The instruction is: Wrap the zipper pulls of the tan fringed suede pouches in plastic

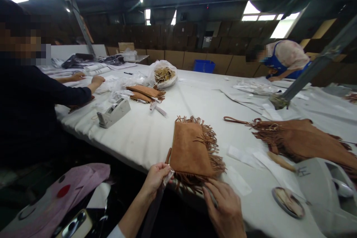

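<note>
A brown suede pouch [189,148] with fringe along its edges lies flat at the table's front edge. At its lower left corner, my left hand [157,180] pinches a narrow brown strap [168,156] where a bit of clear plastic [167,177] is wrapped round it. My right hand [224,204] is by the lower right corner, against the bottom fringe. Its fingers are curled round a greyish thing, mostly hidden, whose kind I cannot make out.
More fringed brown suede [312,137] lies right, behind a grey tape dispenser [326,182] and a round dish [288,202]. Another tape dispenser [114,113], brown pouches [145,92] and a filled plastic bag [164,74] are left. Co-workers stand left and far right; a post [309,70] rises right.
</note>
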Demonstrator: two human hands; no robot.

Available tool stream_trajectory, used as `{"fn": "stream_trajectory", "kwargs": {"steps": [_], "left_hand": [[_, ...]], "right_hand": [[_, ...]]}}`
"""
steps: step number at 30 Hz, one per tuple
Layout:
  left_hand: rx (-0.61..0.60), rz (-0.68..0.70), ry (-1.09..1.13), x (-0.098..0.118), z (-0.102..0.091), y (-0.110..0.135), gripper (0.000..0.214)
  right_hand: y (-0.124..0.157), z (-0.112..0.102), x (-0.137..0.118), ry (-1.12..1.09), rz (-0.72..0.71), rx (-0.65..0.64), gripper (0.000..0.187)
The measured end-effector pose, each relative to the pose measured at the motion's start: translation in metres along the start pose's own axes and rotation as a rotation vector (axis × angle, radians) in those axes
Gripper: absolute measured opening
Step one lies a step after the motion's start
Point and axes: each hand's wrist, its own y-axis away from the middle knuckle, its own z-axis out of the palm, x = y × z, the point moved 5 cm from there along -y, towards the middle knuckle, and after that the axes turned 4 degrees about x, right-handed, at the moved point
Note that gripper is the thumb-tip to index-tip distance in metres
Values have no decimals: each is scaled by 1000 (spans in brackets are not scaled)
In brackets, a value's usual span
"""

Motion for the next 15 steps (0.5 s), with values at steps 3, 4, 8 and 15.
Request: {"fn": "stream_trajectory", "kwargs": {"steps": [3, 4, 8, 15], "left_hand": [[-17, 20, 31, 4, 2, 3, 42], [-24, 30, 36, 6, 3, 4, 42], [-15, 64, -17, 13, 1, 4, 37], [-41, 43, -4, 13, 0, 4, 42]], "right_hand": [[1, 27, -11, -303, 323, -253, 32], [3, 41, -18, -414, 421, -374, 37], [7, 88, -40, -743, 692, -611, 48], [5, 111, -45, -941, 899, -512, 46]]}}
